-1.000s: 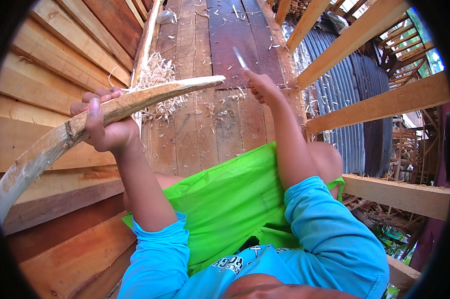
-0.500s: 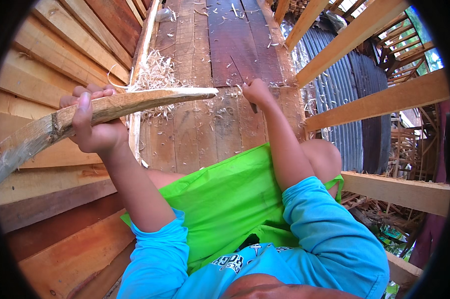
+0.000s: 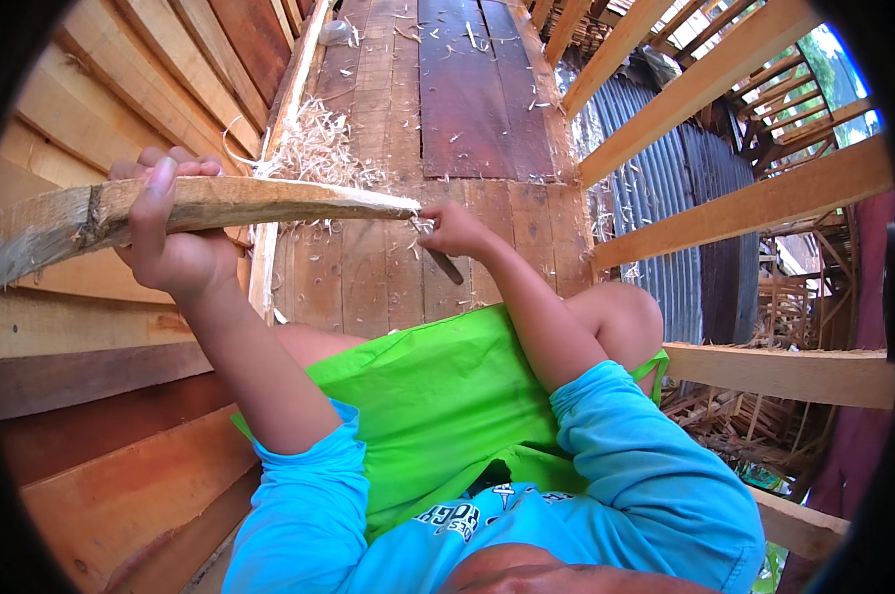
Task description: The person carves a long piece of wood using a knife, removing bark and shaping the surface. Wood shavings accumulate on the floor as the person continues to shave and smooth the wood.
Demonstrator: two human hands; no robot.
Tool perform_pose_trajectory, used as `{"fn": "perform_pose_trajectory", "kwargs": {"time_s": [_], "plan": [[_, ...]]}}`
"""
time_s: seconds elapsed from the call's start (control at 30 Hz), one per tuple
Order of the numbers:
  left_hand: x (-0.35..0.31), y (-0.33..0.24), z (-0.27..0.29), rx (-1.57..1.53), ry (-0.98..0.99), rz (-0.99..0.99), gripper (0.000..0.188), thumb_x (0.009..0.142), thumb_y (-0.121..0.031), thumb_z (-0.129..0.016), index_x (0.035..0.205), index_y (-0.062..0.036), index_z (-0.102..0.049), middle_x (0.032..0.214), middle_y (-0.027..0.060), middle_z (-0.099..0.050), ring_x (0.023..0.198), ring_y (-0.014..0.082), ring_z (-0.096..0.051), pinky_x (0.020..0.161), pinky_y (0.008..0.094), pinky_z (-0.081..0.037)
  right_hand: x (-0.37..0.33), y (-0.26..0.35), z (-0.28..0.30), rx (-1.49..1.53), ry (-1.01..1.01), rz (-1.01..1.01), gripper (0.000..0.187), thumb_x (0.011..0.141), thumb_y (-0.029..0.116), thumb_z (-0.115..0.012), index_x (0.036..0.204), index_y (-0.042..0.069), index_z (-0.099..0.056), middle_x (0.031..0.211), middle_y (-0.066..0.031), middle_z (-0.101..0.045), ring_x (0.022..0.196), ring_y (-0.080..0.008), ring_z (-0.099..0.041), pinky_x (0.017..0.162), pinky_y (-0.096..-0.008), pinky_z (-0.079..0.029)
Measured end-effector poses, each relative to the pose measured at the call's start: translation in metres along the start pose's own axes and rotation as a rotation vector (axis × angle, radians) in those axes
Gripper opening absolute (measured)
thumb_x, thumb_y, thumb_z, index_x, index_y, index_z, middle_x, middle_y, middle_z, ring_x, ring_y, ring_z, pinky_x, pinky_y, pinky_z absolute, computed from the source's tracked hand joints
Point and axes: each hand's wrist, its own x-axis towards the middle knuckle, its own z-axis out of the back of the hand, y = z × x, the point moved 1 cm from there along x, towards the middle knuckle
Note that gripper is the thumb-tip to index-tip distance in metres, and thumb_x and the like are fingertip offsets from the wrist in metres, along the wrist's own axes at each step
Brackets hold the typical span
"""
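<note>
My left hand point(image 3: 177, 233) is wrapped round a long curved wooden stick point(image 3: 269, 198), with the thumb over its near side. The stick is rough and barky at the left and pale where shaved toward its tapered right tip. My right hand point(image 3: 455, 230) is closed on a knife, its fingers right at the stick's tip. Only the knife's dark lower end point(image 3: 447, 266) shows plainly below the fingers; the blade cannot be made out. A small curl of shaving is by the fingertips. A green apron point(image 3: 428, 386) covers my lap.
Pale wood shavings point(image 3: 319, 148) are heaped on the plank floor point(image 3: 368, 287) beyond the stick. Slanting boards point(image 3: 101, 327) line the left side. Wooden rails point(image 3: 745, 213) stand on the right, with corrugated metal sheeting point(image 3: 665, 188) past them. A clear plastic item point(image 3: 336, 33) lies at the far left.
My right hand has moved left with the knife, up to the stick's tip. The stick has turned slightly and its tip has shifted a little left and down.
</note>
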Motion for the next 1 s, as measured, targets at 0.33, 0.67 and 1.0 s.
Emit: {"fn": "perform_pose_trajectory", "kwargs": {"time_s": [0.33, 0.67, 1.0], "plan": [[0.004, -0.018, 0.011, -0.062, 0.08, 0.04, 0.015, 0.071, -0.014, -0.058, 0.071, -0.0087, -0.044, 0.068, 0.0053, -0.044, 0.068, 0.0186, -0.046, 0.072, 0.0367, -0.038, -0.004, -0.03, -0.01, -0.36, 0.129, -0.198, 0.015, 0.073, 0.004, -0.061, 0.071, -0.01, -0.066, 0.066, -0.0201, -0.066, 0.054, -0.0237, -0.068, 0.052, -0.0318, -0.055], [0.007, -0.036, 0.027, -0.098, 0.205, 0.044, 0.015, 0.071, -0.014, -0.058, 0.074, -0.0094, -0.045, 0.068, 0.0057, -0.044, 0.066, 0.0168, -0.043, 0.069, 0.0344, -0.038, -0.008, -0.014, 0.023, -0.291, -0.011, 0.095, 0.025, 0.078, 0.022, -0.069, 0.102, 0.018, -0.073, 0.091, -0.0112, -0.07, 0.087, -0.0264, -0.066, 0.077, -0.0367, -0.051], [0.007, -0.036, 0.027, -0.097, 0.239, 0.032, 0.013, 0.071, -0.012, -0.058, 0.078, -0.0085, -0.047, 0.068, 0.0063, -0.046, 0.065, 0.0172, -0.045, 0.067, 0.0345, -0.04, 0.017, -0.051, 0.028, -0.463, -0.14, 0.128, 0.022, 0.082, 0.006, -0.061, 0.1, 0.015, -0.072, 0.091, -0.0129, -0.07, 0.09, -0.0325, -0.064, 0.082, -0.0394, -0.05]]}}
